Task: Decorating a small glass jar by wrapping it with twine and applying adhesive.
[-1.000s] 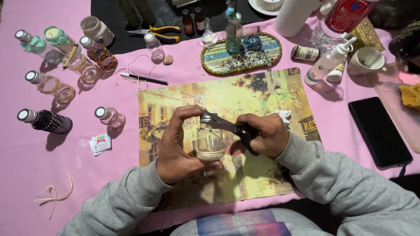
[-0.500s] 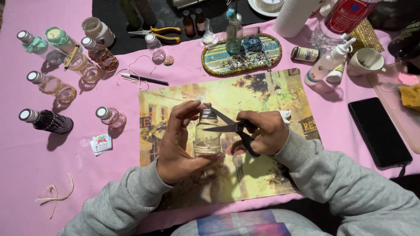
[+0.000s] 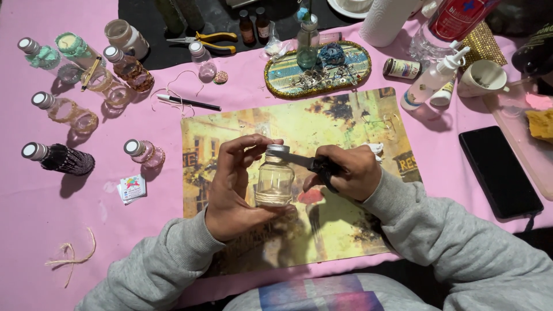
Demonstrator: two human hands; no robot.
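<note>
Evidently held upright over mat [image 3: 345, 126]: jar [image 3: 274, 183] wrapped in left hand [image 3: 233, 193]; scissors [image 3: 305, 163] clenched in right hand [image 3: 348, 173], blade at lid. Might slip, nick fingers.

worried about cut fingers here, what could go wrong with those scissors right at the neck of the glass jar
The scissors in the right hand reach the neck of the small glass jar right beside the left hand fingertips, so a slip could nick them. The jar is held up off the picture mat, gripped by one hand only; a push from the blades might knock it loose. The twine band at its base could also shift.
</note>
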